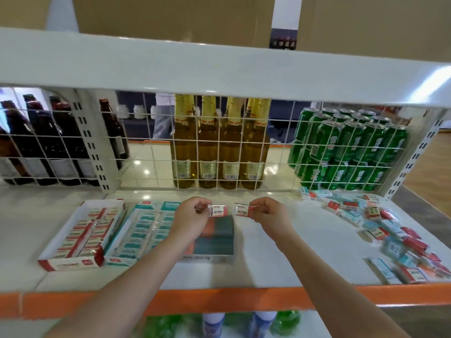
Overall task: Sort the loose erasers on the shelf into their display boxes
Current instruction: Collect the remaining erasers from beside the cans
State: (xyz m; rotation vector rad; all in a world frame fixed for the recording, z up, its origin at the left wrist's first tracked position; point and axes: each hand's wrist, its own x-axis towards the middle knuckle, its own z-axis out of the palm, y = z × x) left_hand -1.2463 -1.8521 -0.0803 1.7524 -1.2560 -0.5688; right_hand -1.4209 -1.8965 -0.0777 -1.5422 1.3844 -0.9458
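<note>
My left hand (189, 217) pinches a small white-and-red 2B eraser (219, 211) by its left end. My right hand (268, 213) pinches a matching 2B eraser (242, 210) by its right end. Both erasers hang side by side above the back of a dark grey-and-orange display box (214, 240). A red display box (83, 236) filled with red erasers lies at the left, and a teal display box (144, 230) filled with teal erasers lies beside it. A pile of loose red and teal erasers (380, 225) is spread over the right part of the white shelf (305, 252).
A white wire grid (280, 152) backs the shelf, with dark bottles (48, 147), yellow bottles (219, 147) and green cans (346, 147) behind it. The upper shelf board (219, 69) hangs overhead. The shelf's front edge is orange (231, 298), with bottles below.
</note>
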